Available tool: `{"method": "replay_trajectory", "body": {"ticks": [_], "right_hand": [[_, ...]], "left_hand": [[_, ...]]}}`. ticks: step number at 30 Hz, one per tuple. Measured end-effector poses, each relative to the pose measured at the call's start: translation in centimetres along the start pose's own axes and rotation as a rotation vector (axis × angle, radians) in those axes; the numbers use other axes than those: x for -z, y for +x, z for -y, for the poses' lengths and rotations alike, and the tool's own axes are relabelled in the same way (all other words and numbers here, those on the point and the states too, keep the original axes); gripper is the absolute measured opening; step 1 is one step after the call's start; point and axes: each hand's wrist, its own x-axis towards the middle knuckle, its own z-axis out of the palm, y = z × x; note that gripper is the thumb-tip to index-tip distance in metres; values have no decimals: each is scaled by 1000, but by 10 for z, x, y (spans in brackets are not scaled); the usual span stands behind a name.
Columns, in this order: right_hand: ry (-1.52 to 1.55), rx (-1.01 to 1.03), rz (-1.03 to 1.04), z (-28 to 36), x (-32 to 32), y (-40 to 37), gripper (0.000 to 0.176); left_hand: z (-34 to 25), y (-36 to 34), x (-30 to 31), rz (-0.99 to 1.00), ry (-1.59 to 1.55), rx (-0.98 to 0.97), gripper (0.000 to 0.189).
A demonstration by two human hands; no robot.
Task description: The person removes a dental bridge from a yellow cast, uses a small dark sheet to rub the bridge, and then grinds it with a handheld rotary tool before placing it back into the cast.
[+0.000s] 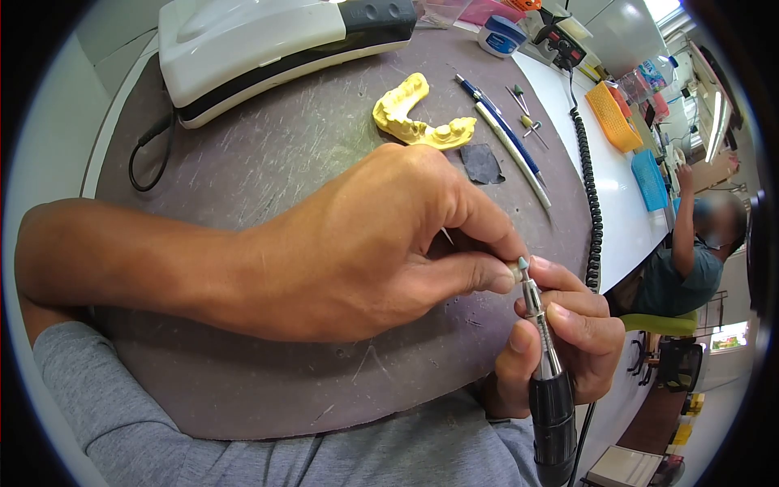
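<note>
My left hand [381, 243] reaches in from the left, thumb and forefinger pinched around a small whitish piece like a dental crown [514, 272], mostly hidden by the fingers. In my right hand [580, 325] is a rotary handpiece [555, 422] with a silver nose and black grip, tilted with its nose up. A pale blue-green pointed grinding stone [523, 265] sits at its tip, right at the whitish piece. Both hands' fingertips come close together near the table mat's right edge. Beyond my left hand lies a yellow dental cast [414, 118].
A dark square sheet [483, 164], a blue pen [507, 130], a white pencil-like tool [519, 158] and small burs [531, 126] lie past my hands. A white-and-black machine [276, 57] stands at back left. The coiled cord [588, 178] runs along the right; a person [686, 252] sits farther off.
</note>
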Motion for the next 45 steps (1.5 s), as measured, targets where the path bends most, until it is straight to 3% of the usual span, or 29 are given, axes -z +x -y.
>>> {"method": "replay_trajectory", "body": {"ticks": [17, 19, 22, 26, 28, 30, 31, 33, 35, 36, 37, 40, 44, 45], "right_hand": [[30, 16, -26, -1, -3, -3, 34], [108, -30, -158, -2, -6, -8, 35], [245, -65, -132, -5, 6, -3, 34], [327, -276, -108, -8, 30, 21, 33], [413, -450, -11, -22, 55, 40, 36], [723, -691, 208, -36, 80, 59, 31], [722, -687, 215, -45, 89, 67, 31], [617, -902, 200, -66, 98, 75, 25], [179, -963, 206, -69, 94, 86, 19], [-69, -958, 255, -72, 91, 92, 19], [-241, -902, 324, -74, 85, 95, 23], [-601, -571, 496, -100, 73, 90, 32], [-770, -548, 557, -72, 56, 91, 37], [-776, -554, 554, -97, 61, 97, 37]], "left_hand": [[-2, 1, 0, 3, 14, 9, 19], [-3, 2, 0, 8, 4, 22, 18], [0, 2, -1, -25, -31, -35, 18], [-8, 1, 0, -15, -129, 12, 17], [-14, 1, 1, -10, -368, 206, 14], [-5, -1, 3, -5, -326, 129, 13], [-2, -1, 5, 6, -285, 62, 13], [-4, -1, 11, 2, -252, 71, 15], [-3, -2, 14, -5, -213, 93, 18], [1, -1, 13, -57, -149, -6, 21], [1, 0, 13, -107, -83, -106, 24], [-6, -7, 10, -168, -163, -72, 29], [-18, -25, 9, -169, -151, -50, 27], [0, 1, 14, -140, -98, -80, 24]]}}
